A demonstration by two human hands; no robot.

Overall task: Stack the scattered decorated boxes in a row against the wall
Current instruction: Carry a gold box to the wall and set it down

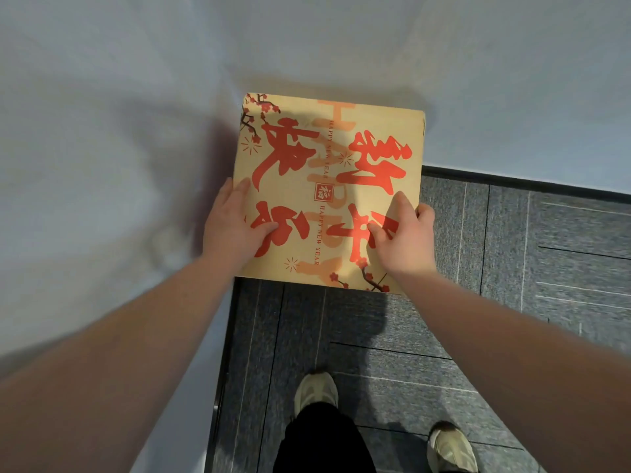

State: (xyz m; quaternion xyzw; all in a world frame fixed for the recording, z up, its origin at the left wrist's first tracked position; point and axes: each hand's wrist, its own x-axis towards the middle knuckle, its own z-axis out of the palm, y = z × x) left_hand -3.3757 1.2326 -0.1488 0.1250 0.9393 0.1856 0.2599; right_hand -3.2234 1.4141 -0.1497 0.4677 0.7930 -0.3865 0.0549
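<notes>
Both forearms ran up from the bottom corners to 1 decorated box (333, 186), tan cardboard with red calligraphy, plum blossom sprigs and "HAPPY NEW YEAR" print. Only 1 box was visible. It sat in a corner, its far and left edges against the pale wall (136, 97); whether it rested on anything below could not be told.

Left hand (235, 227) gripped the box's left edge, thumb across the top face, fingers over the side. Right hand (403, 233) held the right edge near the front corner, thumb and forefinger spread on the top face, remaining fingers curled over the side. Both hands were occupied by the same box.

Wall met floor at a dark baseboard (512, 180) on the right and along the left. Grey carpet tiles (512, 268) lay open to the right of the box and in front of it. 2 light sneakers, left one (316, 392) and right one (452, 447), stood on the carpet below, well apart from the box.
</notes>
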